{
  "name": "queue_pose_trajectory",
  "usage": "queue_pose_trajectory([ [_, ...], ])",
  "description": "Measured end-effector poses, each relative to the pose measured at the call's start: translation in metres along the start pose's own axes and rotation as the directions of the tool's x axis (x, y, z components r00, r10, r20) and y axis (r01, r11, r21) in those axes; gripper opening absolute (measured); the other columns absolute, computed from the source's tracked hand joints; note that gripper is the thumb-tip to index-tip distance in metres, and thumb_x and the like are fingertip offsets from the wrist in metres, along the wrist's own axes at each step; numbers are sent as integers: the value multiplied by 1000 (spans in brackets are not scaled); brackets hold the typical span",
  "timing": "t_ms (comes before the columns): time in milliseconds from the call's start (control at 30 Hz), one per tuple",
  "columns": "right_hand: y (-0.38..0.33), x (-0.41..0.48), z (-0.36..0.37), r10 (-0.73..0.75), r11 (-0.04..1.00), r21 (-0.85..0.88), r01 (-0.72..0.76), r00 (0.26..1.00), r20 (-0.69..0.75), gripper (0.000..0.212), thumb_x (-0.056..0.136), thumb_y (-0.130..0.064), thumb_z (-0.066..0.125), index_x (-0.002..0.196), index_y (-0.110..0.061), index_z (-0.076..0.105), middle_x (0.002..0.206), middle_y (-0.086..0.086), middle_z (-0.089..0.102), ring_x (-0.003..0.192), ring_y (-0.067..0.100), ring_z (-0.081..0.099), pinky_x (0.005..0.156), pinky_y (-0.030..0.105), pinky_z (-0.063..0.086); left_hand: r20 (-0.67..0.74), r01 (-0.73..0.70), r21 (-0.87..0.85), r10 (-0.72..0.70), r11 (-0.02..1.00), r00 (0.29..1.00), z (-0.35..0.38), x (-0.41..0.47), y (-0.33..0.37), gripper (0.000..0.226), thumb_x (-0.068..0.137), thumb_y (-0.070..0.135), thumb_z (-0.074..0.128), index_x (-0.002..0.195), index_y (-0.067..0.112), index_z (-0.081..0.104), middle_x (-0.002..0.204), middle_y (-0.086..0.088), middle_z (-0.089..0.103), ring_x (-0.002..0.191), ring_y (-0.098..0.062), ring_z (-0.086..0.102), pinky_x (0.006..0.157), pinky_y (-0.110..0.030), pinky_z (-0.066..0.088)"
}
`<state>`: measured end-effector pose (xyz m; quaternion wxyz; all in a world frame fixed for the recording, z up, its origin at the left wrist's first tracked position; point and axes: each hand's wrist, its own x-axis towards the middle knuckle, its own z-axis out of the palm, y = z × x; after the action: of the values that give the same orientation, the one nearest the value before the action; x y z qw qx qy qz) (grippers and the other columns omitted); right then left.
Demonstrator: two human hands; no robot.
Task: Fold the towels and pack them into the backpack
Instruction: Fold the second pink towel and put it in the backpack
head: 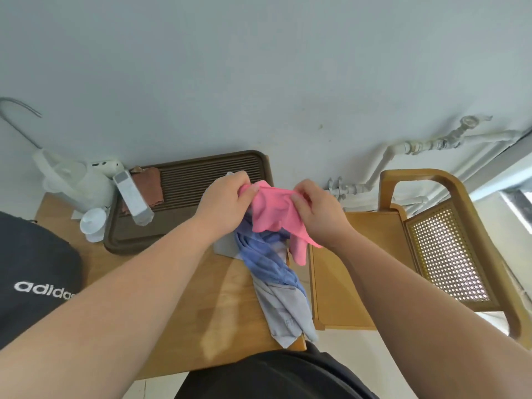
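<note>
Both hands, left hand (227, 197) and right hand (318, 210), gripping pink towel (272, 210) (crumpled), brown tray (184, 180) behind

Both bare forearms reach forward from the lower corners of the view and converge toward the middle, the left one slanting up to the right, the right one slanting up to the left. The left hand (227, 197) is seen from its back, wrist nearly straight, fingers curled inward with the tips pinched together — closed on the edge of the crumpled pink cloth towel (276, 217). The right hand (319, 210) sits just beside it at about the same height, knuckles up, wrist bent slightly — its thumb and fingers likewise clamped on the same cloth. The two hands are near each other but apart.
</note>
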<state>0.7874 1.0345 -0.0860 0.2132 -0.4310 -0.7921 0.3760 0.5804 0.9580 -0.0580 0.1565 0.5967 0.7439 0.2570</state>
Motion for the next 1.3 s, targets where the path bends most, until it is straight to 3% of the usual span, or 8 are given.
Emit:
queue_pose_trajectory([
  [167,-34,3,-7,-211,973,78,215,976,-56,5,98,-20,60,94,-24,59,78,-15,58,73,2,52,66,17,38,-129,64,-172,-87,983,988,-36,-19,13,29,103,28,52,81,8,50,68,0,49,64,-13,41,61,-24,34],
  [300,-63,-7,6,-294,954,64,292,956,23,7,90,-21,71,92,-20,64,72,-3,58,70,16,49,69,31,42,-208,104,-296,-171,949,963,-60,-40,8,28,103,27,52,80,11,51,66,8,44,60,-5,36,61,-28,32],
  [467,-92,-31,43,-217,976,67,207,943,251,31,81,-52,77,91,-28,61,61,-8,49,57,7,42,58,22,35,-126,64,-369,-119,927,985,-88,-75,-9,29,102,27,54,76,15,49,59,14,41,59,-6,36,62,-33,34],
  [567,-112,-42,77,-212,975,-19,222,949,235,31,90,-38,72,70,-21,56,56,-5,46,54,10,40,55,26,30,-34,5,-380,-20,925,999,-103,-97,-20,31,102,22,55,75,11,46,60,13,38,59,-5,34,60,-29,32],
  [800,-143,-73,148,89,942,-336,3,961,261,27,80,-20,68,69,-23,44,70,-2,54,71,22,51,61,37,35,-18,3,-446,-12,895,1000,-145,-158,-91,33,101,19,57,70,17,45,64,12,37,58,-1,34,58,-21,30],
  [1033,-142,-119,173,386,654,-755,50,836,390,23,83,-43,69,91,-23,59,82,-4,53,89,24,56,68,30,40,167,205,-207,-172,957,971,-150,-213,-181,38,91,38,70,67,18,49,64,5,47,61,-11,41,61,-32,34],
  [1133,-157,-129,177,502,517,-842,156,740,446,35,81,-51,72,101,-25,61,83,-7,52,89,22,52,74,32,40,471,234,-18,-198,972,860,-151,-229,-205,45,75,52,82,63,18,56,60,7,50,57,-11,43,56,-30,33],
  [1300,-185,-134,192,639,537,-788,300,465,613,33,92,-34,69,113,-8,69,94,4,59,83,22,52,70,27,39,860,231,85,-189,969,474,-155,-243,-219,26,83,41,79,65,26,70,67,9,67,64,-11,57,65,-25,44],
])
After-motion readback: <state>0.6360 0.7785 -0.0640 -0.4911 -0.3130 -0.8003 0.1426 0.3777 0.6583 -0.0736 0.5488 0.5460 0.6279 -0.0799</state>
